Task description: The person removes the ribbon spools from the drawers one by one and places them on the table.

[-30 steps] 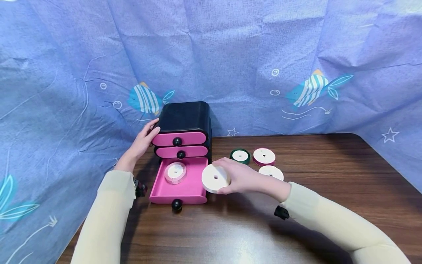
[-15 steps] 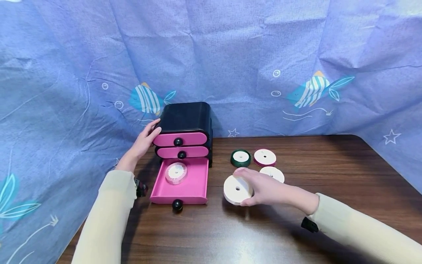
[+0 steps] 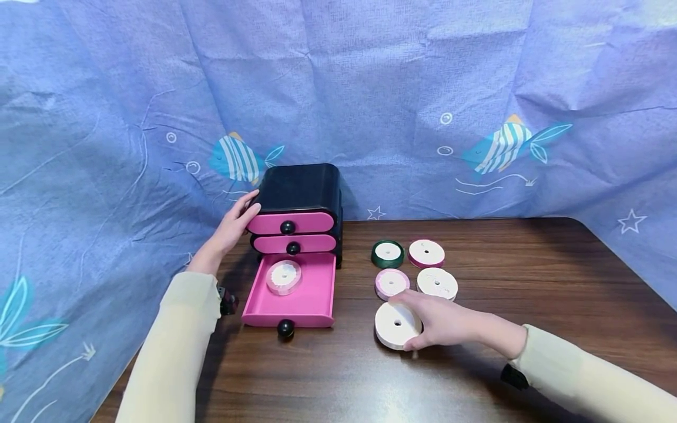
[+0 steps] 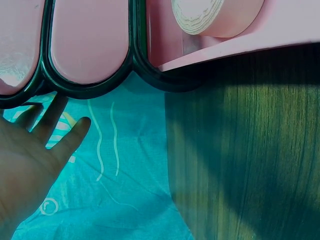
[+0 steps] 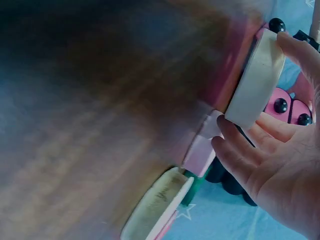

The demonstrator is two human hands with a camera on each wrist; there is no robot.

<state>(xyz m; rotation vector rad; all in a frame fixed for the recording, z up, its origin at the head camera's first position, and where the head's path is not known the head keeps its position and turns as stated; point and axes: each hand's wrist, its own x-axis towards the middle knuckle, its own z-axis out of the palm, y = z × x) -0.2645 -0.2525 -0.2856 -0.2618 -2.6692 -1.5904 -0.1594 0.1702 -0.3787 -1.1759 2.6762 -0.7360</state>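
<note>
My right hand [image 3: 441, 320] grips a cream-white ribbon spool [image 3: 391, 335] by its rim, thumb on the near side and fingers on the far side. The spool is low over the table, in front of a lilac ribbon spool [image 3: 392, 284]; I cannot tell whether it touches the wood. My left hand [image 3: 230, 231] rests against the upper left side of a black cabinet [image 3: 301, 185] with pink drawers, its fingers extended in the left wrist view. The cabinet's bottom drawer [image 3: 316, 301] is pulled out, with a pale pink ribbon spool [image 3: 284, 277] lying in it.
Behind the lilac spool lie a dark green spool [image 3: 388, 254] and a magenta spool [image 3: 426, 253]. A white spool [image 3: 436, 284] lies to its right. The two upper drawers, with black knobs [image 3: 287, 227], are closed. A blue fish-print cloth [image 3: 370, 106] hangs behind the wooden table [image 3: 534, 276].
My right hand has carried the cream-white spool away from the open drawer, rightward and toward me. The lilac spool has come into view. My left hand stays at the cabinet.
</note>
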